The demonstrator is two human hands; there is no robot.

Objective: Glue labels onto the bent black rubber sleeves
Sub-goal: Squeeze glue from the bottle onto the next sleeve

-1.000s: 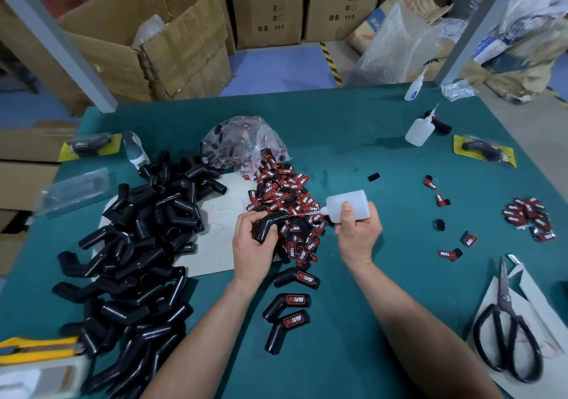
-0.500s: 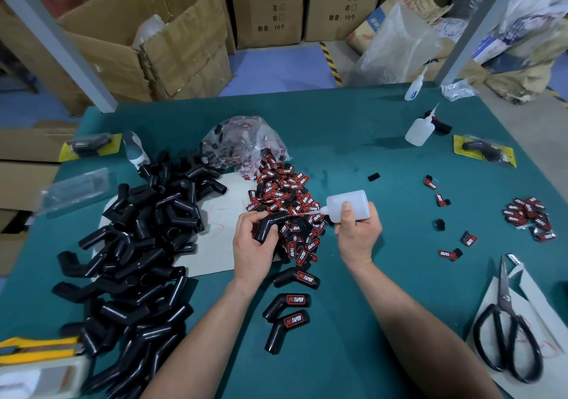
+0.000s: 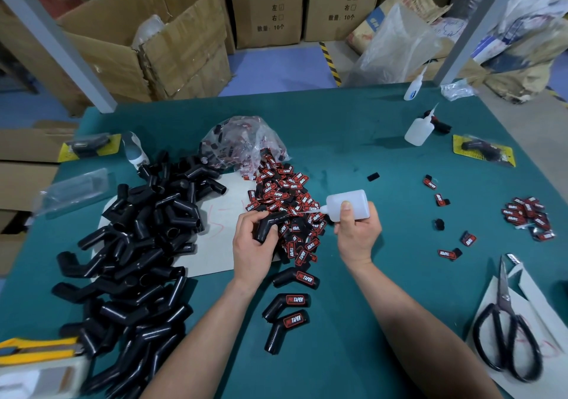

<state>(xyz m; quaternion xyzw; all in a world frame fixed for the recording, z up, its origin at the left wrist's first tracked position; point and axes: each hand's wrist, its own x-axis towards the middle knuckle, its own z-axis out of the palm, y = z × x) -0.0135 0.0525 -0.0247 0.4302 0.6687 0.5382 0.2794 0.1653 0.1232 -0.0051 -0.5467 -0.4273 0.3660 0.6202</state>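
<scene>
My left hand point(image 3: 252, 245) grips a bent black rubber sleeve point(image 3: 266, 225) above a heap of red-and-black labels point(image 3: 289, 205). My right hand point(image 3: 356, 235) holds a white glue bottle point(image 3: 349, 203) on its side, its thin nozzle pointing left at the sleeve's upper end. A big pile of bare black sleeves point(image 3: 132, 257) covers the left of the green table point(image 3: 353, 337). Three labelled sleeves point(image 3: 289, 303) lie just below my hands.
Scissors point(image 3: 507, 331) lie on white paper at the right front. Two more glue bottles point(image 3: 418, 128) stand at the back right. Loose labels point(image 3: 528, 217) are scattered on the right. A plastic bag of labels point(image 3: 242, 143) sits behind the heap. Cardboard boxes point(image 3: 147, 38) stand beyond the table.
</scene>
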